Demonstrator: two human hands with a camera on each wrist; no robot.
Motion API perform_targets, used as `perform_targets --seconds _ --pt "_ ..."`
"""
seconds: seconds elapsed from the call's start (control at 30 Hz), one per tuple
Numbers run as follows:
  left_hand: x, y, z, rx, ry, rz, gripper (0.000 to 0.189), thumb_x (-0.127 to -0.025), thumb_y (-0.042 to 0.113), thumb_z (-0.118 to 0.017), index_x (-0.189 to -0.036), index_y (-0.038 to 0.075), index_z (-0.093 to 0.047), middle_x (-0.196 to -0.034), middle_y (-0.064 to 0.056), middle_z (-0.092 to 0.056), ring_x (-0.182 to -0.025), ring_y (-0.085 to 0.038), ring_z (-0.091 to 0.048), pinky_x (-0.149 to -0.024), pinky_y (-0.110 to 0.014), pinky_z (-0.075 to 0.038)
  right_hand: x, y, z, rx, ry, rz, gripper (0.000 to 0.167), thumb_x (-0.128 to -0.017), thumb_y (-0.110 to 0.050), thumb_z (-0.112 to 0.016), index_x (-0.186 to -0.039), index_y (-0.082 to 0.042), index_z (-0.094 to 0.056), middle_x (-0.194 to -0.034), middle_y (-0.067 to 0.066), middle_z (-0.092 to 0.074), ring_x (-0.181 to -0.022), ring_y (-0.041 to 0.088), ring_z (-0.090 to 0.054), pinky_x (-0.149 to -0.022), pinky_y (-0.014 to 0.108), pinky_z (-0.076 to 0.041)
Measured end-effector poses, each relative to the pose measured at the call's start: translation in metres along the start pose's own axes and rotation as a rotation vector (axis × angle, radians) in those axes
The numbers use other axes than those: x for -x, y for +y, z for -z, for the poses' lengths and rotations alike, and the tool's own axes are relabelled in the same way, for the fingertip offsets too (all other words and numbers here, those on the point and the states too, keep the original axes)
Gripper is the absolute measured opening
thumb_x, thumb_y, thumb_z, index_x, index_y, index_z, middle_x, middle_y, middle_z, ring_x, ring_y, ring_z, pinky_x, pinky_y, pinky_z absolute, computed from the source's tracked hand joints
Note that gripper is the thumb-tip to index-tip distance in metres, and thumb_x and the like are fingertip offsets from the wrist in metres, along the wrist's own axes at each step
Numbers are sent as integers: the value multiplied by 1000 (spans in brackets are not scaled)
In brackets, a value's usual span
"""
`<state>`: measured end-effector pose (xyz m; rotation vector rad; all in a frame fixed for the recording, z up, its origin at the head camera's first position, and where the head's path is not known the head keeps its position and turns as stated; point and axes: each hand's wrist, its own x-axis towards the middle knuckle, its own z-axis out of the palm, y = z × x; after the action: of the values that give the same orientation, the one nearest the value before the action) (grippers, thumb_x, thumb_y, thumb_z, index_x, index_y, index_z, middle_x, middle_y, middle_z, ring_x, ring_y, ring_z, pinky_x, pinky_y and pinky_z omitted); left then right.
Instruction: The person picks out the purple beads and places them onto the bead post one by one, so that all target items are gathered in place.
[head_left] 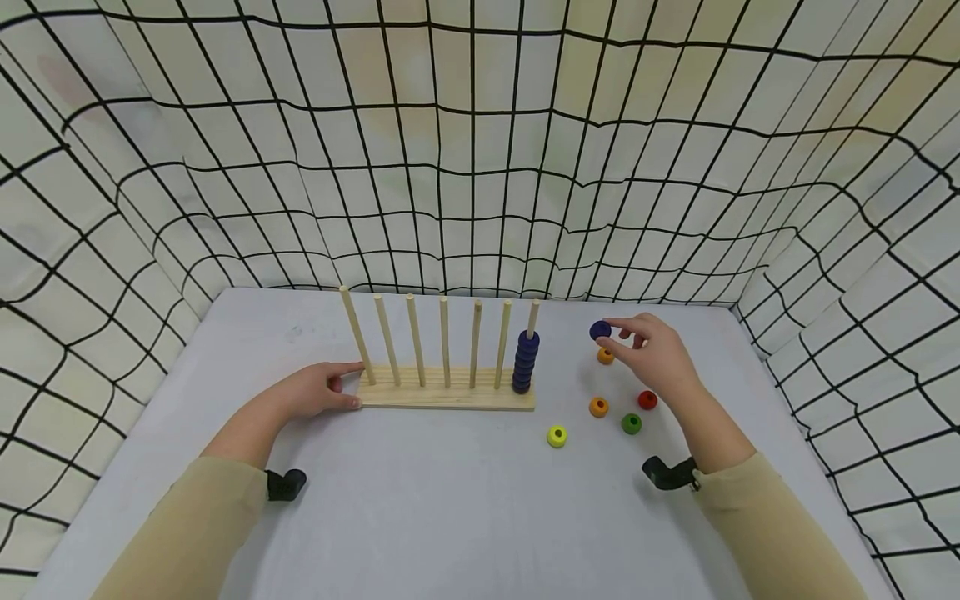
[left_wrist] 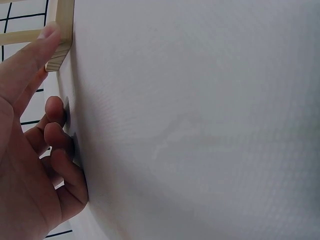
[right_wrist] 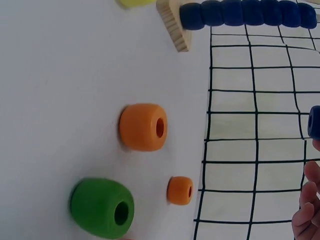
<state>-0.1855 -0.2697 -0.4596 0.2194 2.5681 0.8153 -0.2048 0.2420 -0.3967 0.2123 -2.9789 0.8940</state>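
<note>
My right hand [head_left: 658, 357] pinches a dark blue bead [head_left: 600, 330] between thumb and fingertips, raised above the table to the right of a wooden peg rack [head_left: 450, 400]. In the right wrist view that blue bead [right_wrist: 314, 123] shows only at the right edge. Several blue beads [head_left: 526, 362] are stacked on the rack's rightmost peg; the other pegs are bare. At the rack's left end, my left hand [head_left: 311, 390] grips the base between thumb and index finger. The left wrist view shows the thumb on the base's corner [left_wrist: 64, 30], the other fingers curled beside it.
Loose beads lie right of the rack: a yellow bead [head_left: 557, 436], a green bead [head_left: 632, 423], a red bead [head_left: 647, 400], an orange bead [head_left: 598, 407] and another orange bead [head_left: 605, 357] just below the held one. Black netting [head_left: 472, 175] surrounds the white table [head_left: 420, 508].
</note>
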Motion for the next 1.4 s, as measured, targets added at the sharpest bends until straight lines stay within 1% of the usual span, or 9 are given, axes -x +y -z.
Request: perform_targets --seconds 0.27,0.47,0.73,0.83,0.97,1.1,1.17,1.4 --pt "0 0 0 -7 0 4 75 -88 33 -76 -150 6 -43 -80 -4 -45 -69 -19 -41 -63 -34 -34 4 -12 -3 -22 46 42 50 -92 -47 -68 -134 -19 -65 -107 8 -58 -86 23 -46 -65 36 -38" --pt "-1 1 1 -10 -1 12 75 -88 33 -76 -150 7 -43 -80 -5 -45 -69 -19 -41 -63 -34 -34 6 -21 -5 -42 77 70 48 -93 -46 -68 -134 -20 -65 -105 5 -59 -84 22 -47 -65 36 -39" --pt "-2 2 2 -22 8 12 75 -87 34 -77 -150 8 -44 -80 -5 -45 -71 -19 -41 -63 -34 -34 10 -35 -5 -96 159 129 46 -92 -43 -70 -132 -19 -67 -100 4 -58 -80 20 -46 -68 36 -41" --pt "-1 1 2 -27 3 0 75 -88 34 -76 -149 7 -44 -80 -5 -45 -70 -19 -41 -63 -34 -34 10 -40 -6 -124 174 134 47 -91 -43 -71 -132 -18 -67 -100 4 -58 -80 20 -46 -69 36 -41" --pt "-1 0 2 -25 -2 0 74 -88 32 -76 -149 7 -44 -80 -5 -45 -69 -19 -41 -63 -34 -34 11 -47 -8 -162 183 119 49 -91 -46 -70 -132 -20 -66 -102 3 -57 -82 20 -46 -69 36 -41" --pt "-1 0 2 -21 2 5 74 -88 33 -76 -149 8 -44 -80 -5 -45 -70 -19 -41 -63 -34 -34 12 -54 -8 -184 213 121 48 -91 -43 -72 -132 -19 -66 -102 2 -58 -80 19 -46 -67 35 -42" --pt "-1 0 1 -26 4 1 74 -88 35 -76 -149 8 -44 -81 -5 -45 -70 -19 -41 -63 -34 -34 12 -57 -8 -190 231 134 47 -90 -41 -73 -131 -19 -67 -101 2 -58 -80 20 -46 -67 35 -42" --pt "-1 -1 0 -21 6 22 75 -87 34 -77 -150 9 -45 -81 -5 -45 -71 -19 -41 -65 -34 -34 11 -72 -9 -229 260 185 45 -90 -39 -74 -129 -18 -69 -99 2 -58 -80 18 -46 -69 31 -42"
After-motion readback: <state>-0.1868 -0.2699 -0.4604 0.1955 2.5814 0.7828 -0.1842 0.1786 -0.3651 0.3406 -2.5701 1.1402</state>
